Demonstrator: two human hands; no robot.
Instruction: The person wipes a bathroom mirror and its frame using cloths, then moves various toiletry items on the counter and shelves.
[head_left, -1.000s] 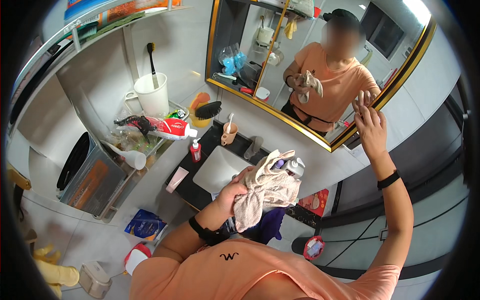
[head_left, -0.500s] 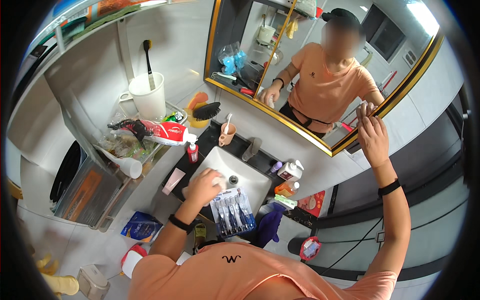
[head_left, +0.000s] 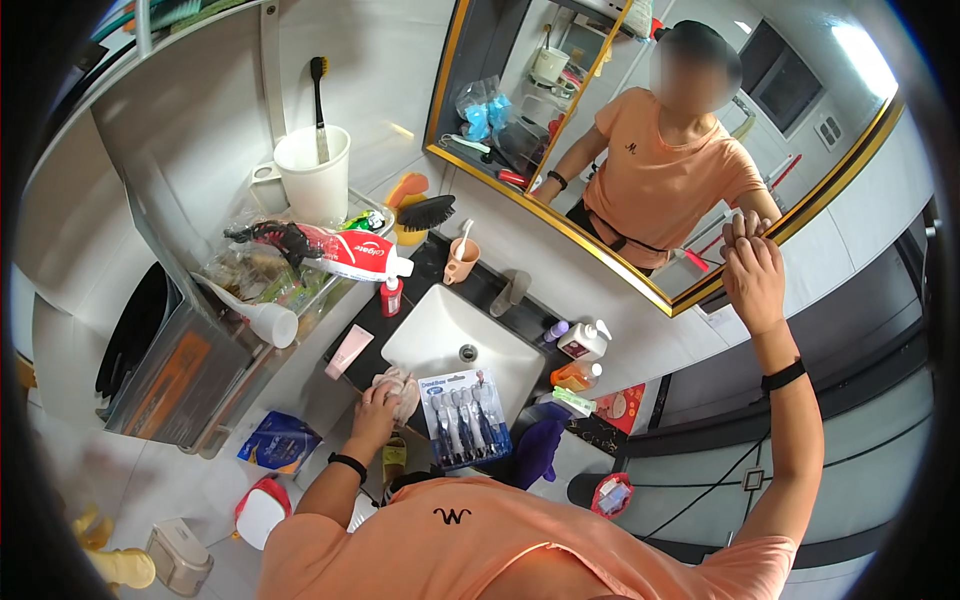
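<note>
My left hand [head_left: 374,414] is closed on a crumpled whitish cloth [head_left: 398,388] at the near left edge of the white sink [head_left: 430,325]. Beside it, a blister pack of several toothbrushes [head_left: 465,420] leans at the sink's front edge. My right hand [head_left: 755,283] is raised to the gold-framed mirror [head_left: 640,190]. Its fingers stretch over the lower right frame, with the fingertips on the glass and their reflection meeting them. Nothing shows in that hand.
On the left shelf stand a white mug [head_left: 315,180] with a toothbrush and a red-white toothpaste tube [head_left: 340,250]. Around the sink are a pink tube [head_left: 348,352], a peach cup [head_left: 460,262], a pump bottle [head_left: 583,340] and an orange bottle [head_left: 575,376]. A bin [head_left: 608,494] stands below.
My left hand has moved from over the sink toward me and left, with the cloth. My right hand stays at the mirror's lower right edge. The view has shifted slightly.
</note>
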